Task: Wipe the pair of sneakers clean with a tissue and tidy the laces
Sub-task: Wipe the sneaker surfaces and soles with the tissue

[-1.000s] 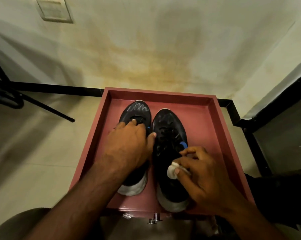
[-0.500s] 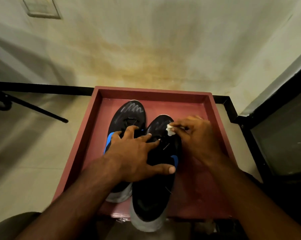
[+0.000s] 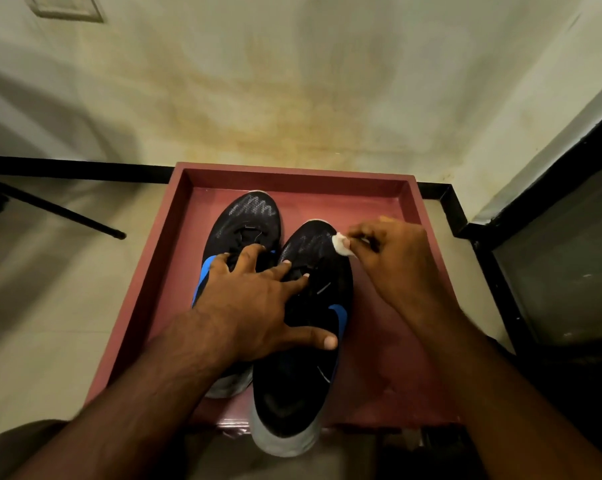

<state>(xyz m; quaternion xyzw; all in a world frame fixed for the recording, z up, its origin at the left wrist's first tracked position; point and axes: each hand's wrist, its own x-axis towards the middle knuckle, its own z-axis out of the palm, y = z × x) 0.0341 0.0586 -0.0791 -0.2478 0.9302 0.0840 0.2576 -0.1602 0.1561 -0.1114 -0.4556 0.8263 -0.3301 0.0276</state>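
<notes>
Left hand [image 3: 254, 306] lies flat with fingers spread across both sneakers, thumb stretched over the right sneaker [image 3: 303, 344], fingertips on the lace area of the left sneaker [image 3: 244, 230]. It grips nothing. Right hand [image 3: 393, 261] pinches a small white tissue [image 3: 341, 244] between thumb and fingertips, the wad touching the toe of the right sneaker, just ahead of the left hand's fingers. Both sneakers sit side by side in a red tray [image 3: 379, 341] beneath the hands; the right sneaker's heel overhangs the tray's near edge.
</notes>
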